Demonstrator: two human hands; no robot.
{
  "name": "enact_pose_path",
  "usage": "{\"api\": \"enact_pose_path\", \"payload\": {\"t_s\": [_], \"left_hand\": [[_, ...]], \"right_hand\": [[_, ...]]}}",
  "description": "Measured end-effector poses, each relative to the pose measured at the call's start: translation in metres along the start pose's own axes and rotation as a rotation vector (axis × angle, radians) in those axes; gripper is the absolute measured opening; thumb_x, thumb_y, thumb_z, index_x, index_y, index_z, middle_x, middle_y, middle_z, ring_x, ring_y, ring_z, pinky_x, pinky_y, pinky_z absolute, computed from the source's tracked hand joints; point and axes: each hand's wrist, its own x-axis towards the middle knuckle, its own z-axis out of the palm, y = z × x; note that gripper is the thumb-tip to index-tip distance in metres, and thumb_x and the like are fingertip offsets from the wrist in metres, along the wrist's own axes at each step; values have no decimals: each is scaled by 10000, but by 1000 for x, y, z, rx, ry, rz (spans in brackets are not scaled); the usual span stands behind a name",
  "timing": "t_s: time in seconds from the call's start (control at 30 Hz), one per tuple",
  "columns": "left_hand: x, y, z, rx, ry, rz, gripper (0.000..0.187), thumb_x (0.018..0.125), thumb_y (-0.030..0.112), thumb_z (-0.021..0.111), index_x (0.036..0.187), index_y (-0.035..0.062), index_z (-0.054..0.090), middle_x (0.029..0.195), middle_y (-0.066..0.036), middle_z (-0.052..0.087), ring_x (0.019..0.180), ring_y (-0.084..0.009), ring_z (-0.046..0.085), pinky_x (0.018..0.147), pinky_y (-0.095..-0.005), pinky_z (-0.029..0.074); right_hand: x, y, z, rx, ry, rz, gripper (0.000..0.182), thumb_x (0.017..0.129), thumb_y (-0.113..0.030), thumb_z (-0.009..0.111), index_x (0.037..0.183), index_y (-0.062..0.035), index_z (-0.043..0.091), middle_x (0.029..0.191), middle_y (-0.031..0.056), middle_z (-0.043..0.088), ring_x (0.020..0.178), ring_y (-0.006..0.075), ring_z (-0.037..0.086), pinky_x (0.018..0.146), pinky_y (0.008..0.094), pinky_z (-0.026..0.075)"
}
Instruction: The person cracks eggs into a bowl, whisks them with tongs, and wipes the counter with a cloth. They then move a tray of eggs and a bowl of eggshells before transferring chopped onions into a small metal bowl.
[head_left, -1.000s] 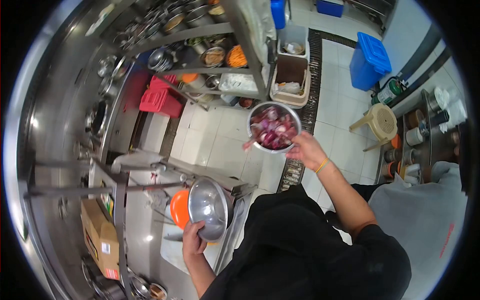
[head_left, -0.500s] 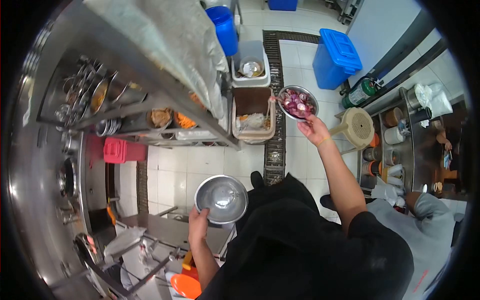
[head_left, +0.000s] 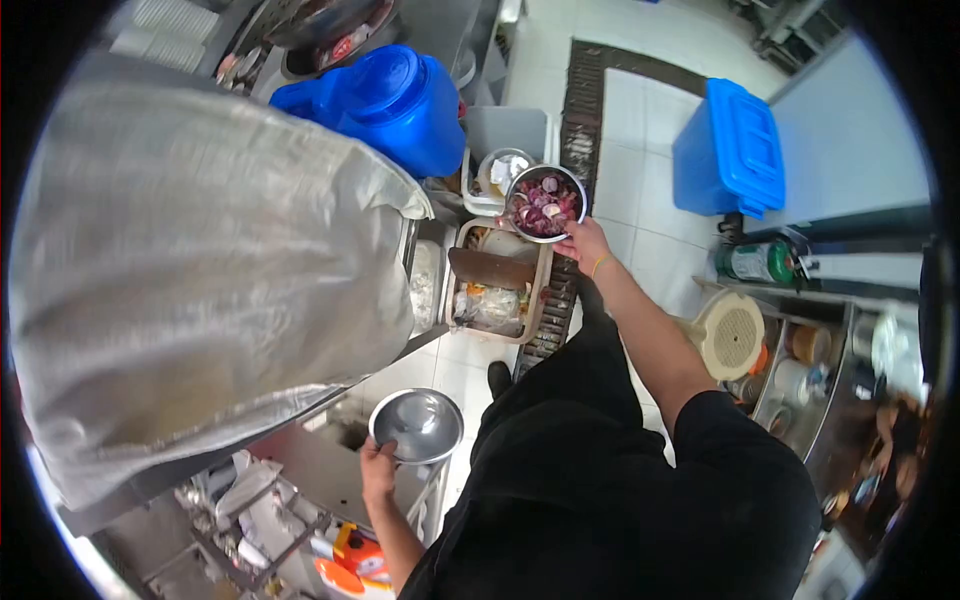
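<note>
My left hand (head_left: 378, 468) grips the rim of an empty steel bowl (head_left: 418, 425), thumb over its edge, held low by my left side. Out in front on the right, my right hand (head_left: 584, 246) is closed on the edge of a smaller metal bowl (head_left: 583, 196). Sliced red onions (head_left: 546, 206) fill that bowl, with purple and pale pieces showing. The onion bowl is held above the rim of a beige waste bin (head_left: 537, 318) with scraps and plastic inside. Fingers beneath both bowls are partly hidden.
A silvery cloth (head_left: 210, 270) covers the unit at left, beside a big blue container (head_left: 390, 110). A lidded blue bin (head_left: 730, 150), a beige stool (head_left: 730, 335) and a green cylinder (head_left: 762, 262) stand right. A floor drain grate (head_left: 583, 120) runs ahead. Another person (head_left: 895, 450) is at far right.
My view has moved forward along the aisle and closer to the cloth-covered unit. Both bowls stay in my hands; the onion bowl now hangs nearer the bins.
</note>
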Motion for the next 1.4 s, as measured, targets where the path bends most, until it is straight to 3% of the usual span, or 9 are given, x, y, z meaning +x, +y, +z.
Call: {"api": "enact_pose_path", "payload": {"t_s": [0.13, 0.17, 0.27, 0.57, 1.0, 1.17, 1.27, 1.3, 1.4], "left_hand": [[-54, -35, 60, -50, 105, -291, 194, 907, 36, 667, 1085, 79, 731, 873, 4, 730, 660, -90, 598, 590, -275, 450], [-69, -30, 81, -162, 105, -330, 205, 907, 36, 665, 1098, 78, 726, 875, 8, 730, 658, -88, 597, 589, -273, 449], [-98, -13, 124, -301, 124, -401, 223, 909, 30, 659, 1116, 82, 724, 884, 13, 733, 659, -83, 599, 585, -265, 443], [-129, 39, 193, -348, 238, -430, 236, 943, 24, 649, 1155, 96, 724, 936, 15, 739, 723, -79, 616, 652, -262, 477], [-101, -12, 193, -498, 331, -185, 270, 912, -1, 596, 1162, 37, 690, 999, -45, 726, 817, -150, 686, 717, -327, 565], [-71, -4, 197, -444, 359, -38, 306, 921, 5, 593, 1214, 42, 673, 1019, -46, 724, 897, -161, 690, 768, -351, 576], [-46, 32, 215, -501, 272, -57, 330, 935, 22, 584, 1257, 32, 651, 1034, -53, 728, 913, -176, 705, 790, -353, 586], [-40, 58, 224, -504, 201, -42, 351, 956, 34, 580, 1294, -5, 665, 1126, -105, 743, 929, -197, 715, 819, -342, 583], [-4, 106, 261, -374, 146, -41, 377, 981, 57, 560, 1346, -6, 629, 1135, -116, 739, 924, -212, 724, 805, -366, 605]], "right_hand": [[34, -2, 15, -577, -184, -156, 200, 1033, -243, 673, 1076, -48, 667, 1074, 87, 723, 847, 161, 707, 677, 342, 597], [18, -32, 29, -807, -264, -145, 169, 1007, -187, 671, 1033, -21, 659, 1146, 135, 716, 957, 249, 722, 792, 401, 605], [54, 16, 32, -1128, -274, -891, 113, 934, -106, 665, 1020, -33, 673, 1268, 178, 689, 1106, 362, 688, 918, 458, 574], [92, 21, 63, -1492, -567, -963, 173, 880, -107, 686, 1053, -107, 674, 1589, 144, 507, 1172, 383, 681, 966, 493, 569], [42, -16, 69, -1292, -398, -1072, 147, 881, -62, 661, 1024, -56, 627, 1423, 183, 606, 1010, 428, 701, 861, 523, 582], [30, -35, 61, -1143, -192, -1040, 156, 914, -59, 625, 1064, -17, 632, 1280, 211, 663, 864, 395, 729, 745, 527, 580], [54, -50, 42, -752, -245, -271, 193, 967, -108, 622, 1130, -7, 644, 1072, 170, 722, 753, 285, 741, 630, 461, 598], [55, -66, 35, -654, -229, -233, 243, 1002, -152, 617, 1182, 5, 661, 929, 121, 726, 693, 206, 722, 573, 378, 613], [48, -127, 8, -413, -307, -59, 252, 1034, -157, 594, 1193, 28, 656, 895, 136, 733, 683, 230, 736, 584, 351, 631]]}}
